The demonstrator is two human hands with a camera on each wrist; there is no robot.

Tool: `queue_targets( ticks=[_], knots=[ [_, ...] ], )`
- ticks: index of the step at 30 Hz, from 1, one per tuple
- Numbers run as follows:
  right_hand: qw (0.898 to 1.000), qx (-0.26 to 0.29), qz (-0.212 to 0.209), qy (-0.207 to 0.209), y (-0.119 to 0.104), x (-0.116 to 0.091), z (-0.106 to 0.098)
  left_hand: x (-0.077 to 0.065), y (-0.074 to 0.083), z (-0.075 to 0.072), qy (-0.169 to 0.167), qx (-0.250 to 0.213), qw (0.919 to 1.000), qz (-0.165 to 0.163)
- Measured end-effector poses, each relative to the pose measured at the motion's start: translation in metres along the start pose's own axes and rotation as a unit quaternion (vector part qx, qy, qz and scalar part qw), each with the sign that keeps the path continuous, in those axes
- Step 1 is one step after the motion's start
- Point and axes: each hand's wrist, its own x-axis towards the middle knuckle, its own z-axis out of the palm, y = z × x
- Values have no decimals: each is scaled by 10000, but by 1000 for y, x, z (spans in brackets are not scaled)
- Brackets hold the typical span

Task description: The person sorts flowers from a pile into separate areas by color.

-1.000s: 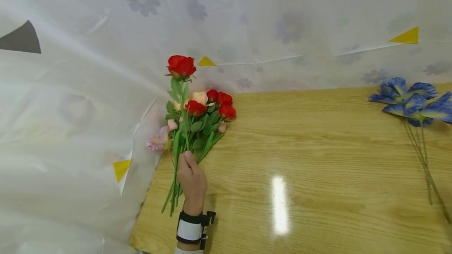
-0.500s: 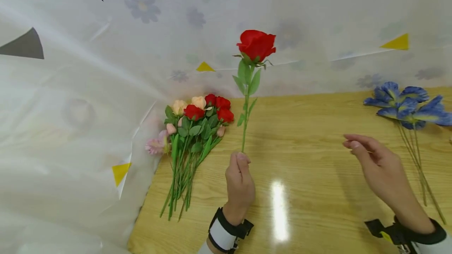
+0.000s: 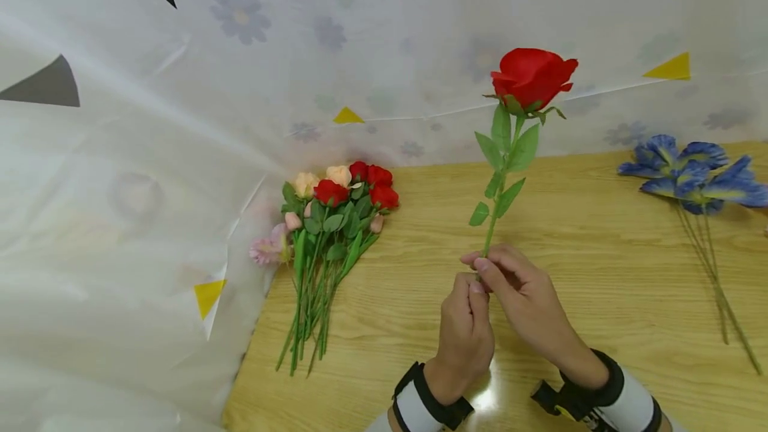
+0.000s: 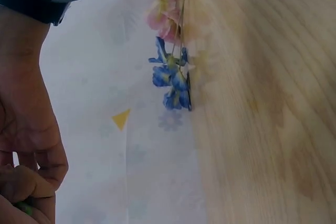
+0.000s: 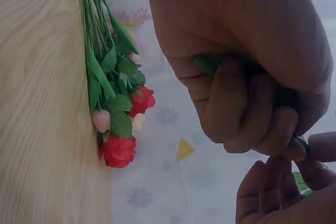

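A single red rose with a leafy green stem stands nearly upright over the middle of the table. My left hand grips the lower stem in curled fingers. Just above it, my right hand pinches the same stem between thumb and fingers. Seen in the right wrist view, the left hand is a fist with a bit of green stem showing in it, and the right hand's fingers meet it from below. In the left wrist view the right hand comes down along the left edge.
A bundle of red, peach and pink flowers lies on the table's left side. Blue irises lie at the right, and pink flowers show beyond them. White flower-patterned sheeting rises behind the wooden table.
The left hand has carried the red rose away from the bundle, rightward to the middle. The right hand has come in from the right and taken hold of the stem.
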Motion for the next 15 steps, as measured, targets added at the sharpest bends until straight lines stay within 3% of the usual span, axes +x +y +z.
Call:
queue_targets(
  ticks=[4,8,11,15],
  knots=[
    [9993,-286,68,227,-2,-1,-6,-1,2,-1,-429,271,9987,41],
    [9987,-382,-42,329,-1,-1,-20,-2,-5,-13,-766,645,9949,-128],
    [9978,-445,-254,419,5,-2,-37,-5,-14,-30,-731,656,9931,-637],
    [9958,-324,-335,782,18,-8,-62,-11,-31,-60,-338,927,9833,-1532]
  ],
)
